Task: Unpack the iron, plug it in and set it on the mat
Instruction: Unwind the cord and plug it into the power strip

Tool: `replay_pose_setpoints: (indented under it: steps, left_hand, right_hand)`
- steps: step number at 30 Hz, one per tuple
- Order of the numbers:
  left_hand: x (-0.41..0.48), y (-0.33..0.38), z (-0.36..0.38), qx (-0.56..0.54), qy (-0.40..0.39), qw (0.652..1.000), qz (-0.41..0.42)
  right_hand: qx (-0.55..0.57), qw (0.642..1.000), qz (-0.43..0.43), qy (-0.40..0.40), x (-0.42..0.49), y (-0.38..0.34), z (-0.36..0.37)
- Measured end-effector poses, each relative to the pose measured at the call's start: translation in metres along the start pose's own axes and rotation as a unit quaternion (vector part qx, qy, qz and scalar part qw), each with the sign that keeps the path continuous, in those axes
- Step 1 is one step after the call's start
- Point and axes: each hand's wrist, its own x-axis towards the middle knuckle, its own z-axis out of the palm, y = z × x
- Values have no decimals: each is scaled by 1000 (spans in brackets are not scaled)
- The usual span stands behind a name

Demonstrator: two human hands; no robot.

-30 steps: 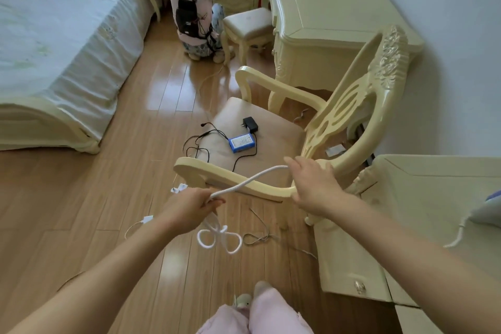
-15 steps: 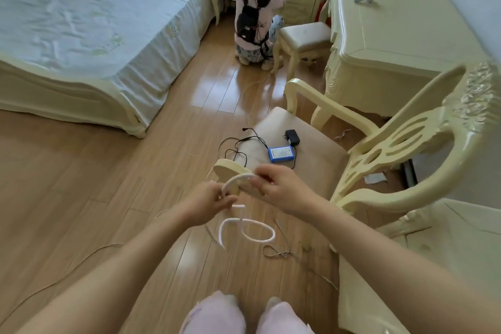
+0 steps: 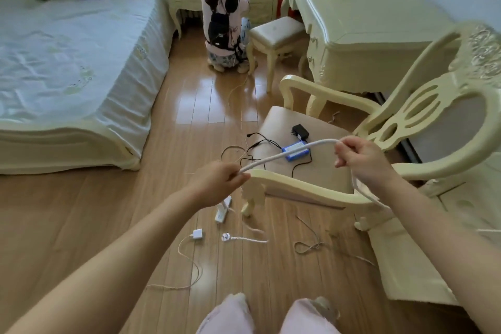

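I hold the iron's white cord [image 3: 287,154] stretched between both hands above the near arm of a cream chair [image 3: 303,187]. My left hand [image 3: 217,182] pinches one end of the span; my right hand [image 3: 362,161] grips the other, and from there the cord drops down to the right [image 3: 363,192]. The cord's white plug [image 3: 226,237] lies on the wooden floor below, beside a white power strip [image 3: 222,210]. The iron and the mat are out of view.
The chair seat holds a blue box [image 3: 295,150] and a black adapter [image 3: 300,131] with black wires. A white charger [image 3: 197,234] lies on the floor. A bed [image 3: 67,68] is left, a dresser [image 3: 360,22] back right, a stool [image 3: 276,32] and a kneeling person [image 3: 225,19] behind.
My hands have moved apart, pulling the looped cord out straight between them. The coil that hung under my left hand has come undone and the plug end now lies on the floor.
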Motion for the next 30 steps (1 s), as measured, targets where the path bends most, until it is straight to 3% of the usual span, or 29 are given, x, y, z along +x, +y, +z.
replay_pose_setpoints:
  steps: [3,5,7,10,13,17,19,21,26,30]
  left_hand:
    - [-7,-35,-8,-8,-12,1000,-18]
    - [-15,-52,-7,-64,-5,998,-18]
    - [-24,-56,-4,-107,15,994,5]
    - [-26,-43,-3,-116,34,991,52]
    - [-19,-39,-1,-100,42,993,56]
    - [-18,-41,-7,-91,47,993,55]
    - [-21,-47,-11,-113,51,991,51]
    - [-24,-57,-17,-152,54,986,41]
    - [-24,-108,-29,-180,-4,984,2]
    - [-23,-160,-30,-146,-88,985,-32]
  right_hand:
    - [-23,989,55,135,3,-1,-14]
    - [-112,978,65,164,3,8,-29]
    - [-252,961,80,86,2,20,-35]
    - [-404,905,107,-78,4,21,-12]
    - [-452,866,42,-210,0,7,41]
    - [-292,899,-55,-321,-12,-22,122]
    - [-185,923,-54,-332,-18,-38,157]
    - [-91,950,-43,-297,-18,-53,179]
    - [-27,969,-38,-244,-2,-72,200]
    - [23,993,12,-116,23,-72,203]
